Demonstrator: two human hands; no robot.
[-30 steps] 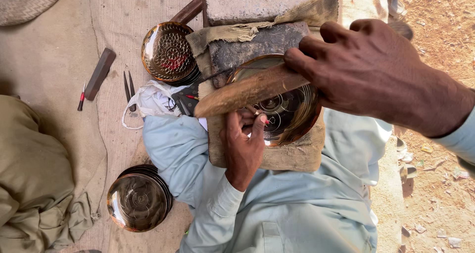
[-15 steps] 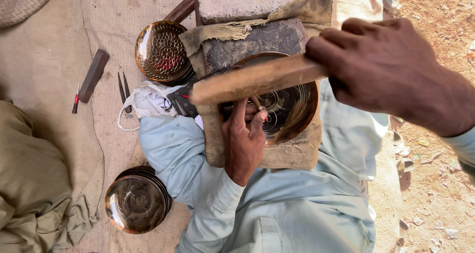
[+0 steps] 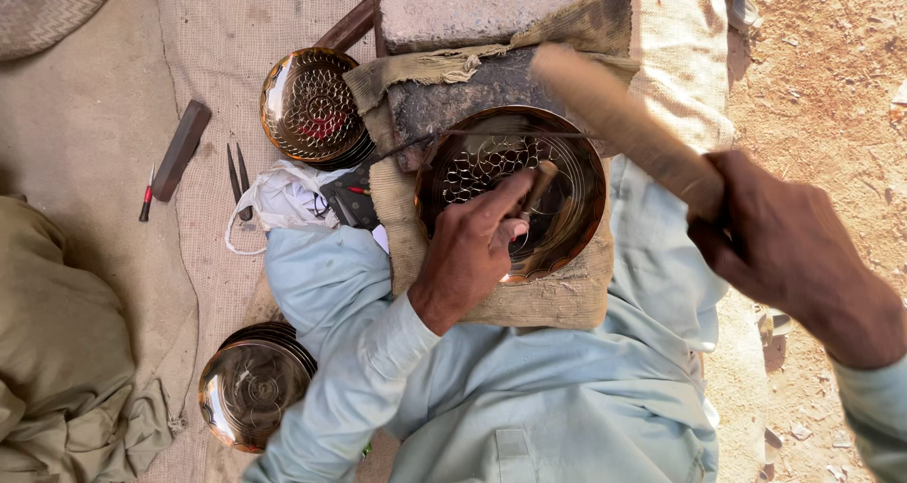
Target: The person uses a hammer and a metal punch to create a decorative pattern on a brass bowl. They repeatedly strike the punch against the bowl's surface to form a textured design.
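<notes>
A round brass plate (image 3: 567, 152) with a punched pattern lies on a burlap-covered block (image 3: 557, 299) across my lap. My left hand (image 3: 472, 251) rests inside the plate and grips a small metal punch (image 3: 539, 185), its tip on the plate. My right hand (image 3: 784, 247) is raised at the right and holds a wooden mallet (image 3: 614, 124), whose blurred head hangs above the plate's far rim.
A patterned brass plate (image 3: 312, 105) sits upper left of the block. A stack of plain brass plates (image 3: 250, 388) lies by my left knee. A dark bar (image 3: 181, 149), small hand tools (image 3: 238, 176) and a white bag (image 3: 274, 204) lie on the cloth. A stone slab (image 3: 472, 6) is ahead.
The mallet has swung from lying across the plate to raised at the right. My left hand stays on the punch.
</notes>
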